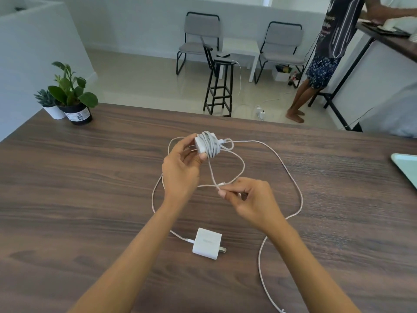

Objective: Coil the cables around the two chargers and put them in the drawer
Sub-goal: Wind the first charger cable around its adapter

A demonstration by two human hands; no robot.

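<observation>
- The left hand [180, 170] is gripping the wrapped charger [204, 145] above the desk [90, 188], thumb and fingers curling round its white body, its two prongs pointing towards the palm.
- Many turns of white cable [211, 144] are sitting tightly round that charger, and a short free tail is hanging down from the bundle towards the right hand [250, 199].
- The right hand is pinching the end of that tail between thumb and fingertips, just by its small connector [222, 183], with the other fingers curling in under the palm.
- The two hands are being held apart, the left higher and farther away, the right nearer and lower.
- The second charger [206, 243] is lying flat on the desk near the front edge, between the two forearms, prongs pointing right, touched by neither hand.
- Its pale pink braided cable [297, 188] is plugged in on the left side and is lying uncoiled, looping wide across the desk round both hands and trailing off at the bottom edge.
- Two potted plants [67, 96] are standing at the far left corner of the desk.
- A pale green flat object [406, 168] is showing at the right edge.
- Beyond the desk, a black stool [220, 86] and two grey chairs [200, 41] are standing on the floor, and a person [325, 59] is standing at a high counter.
</observation>
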